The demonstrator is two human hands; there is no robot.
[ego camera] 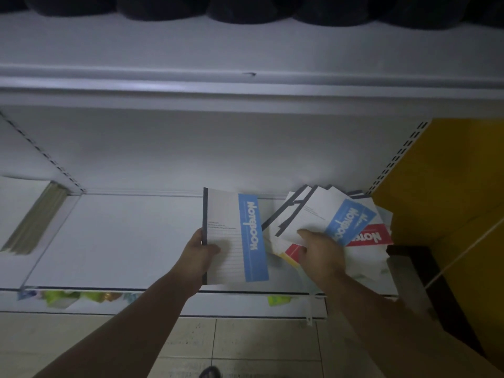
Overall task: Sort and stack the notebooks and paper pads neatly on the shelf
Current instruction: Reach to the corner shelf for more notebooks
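Both my arms stretch out to the white shelf [122, 241]. My left hand [200, 253] grips a notebook [237, 241] by its dark spine, with my thumb on the front. It is white with a blue strip that says NOTEBOOK. I hold it over the middle of the shelf, and I cannot tell if it touches the shelf.

Just to its right lies a messy pile [289, 214] of more notebooks, fanned out and crooked, at the right end of the shelf. My right hand [319, 255] is on the pile. Its fingers curl round the near edge of the top notebook [316, 214], which is white and blue too. A red notebook [373, 237] peeks out from under it.

Far to the left, past a divider, sits a flat stack [35, 222] of thin books. A yellow wall [450, 186] stands on the right. Green tags [62, 297] hang along the front edge of the shelf. Dark round things [245, 9] sit on the shelf above. Below me is the tiled floor [259, 339] and the tip of a shoe [210, 372].
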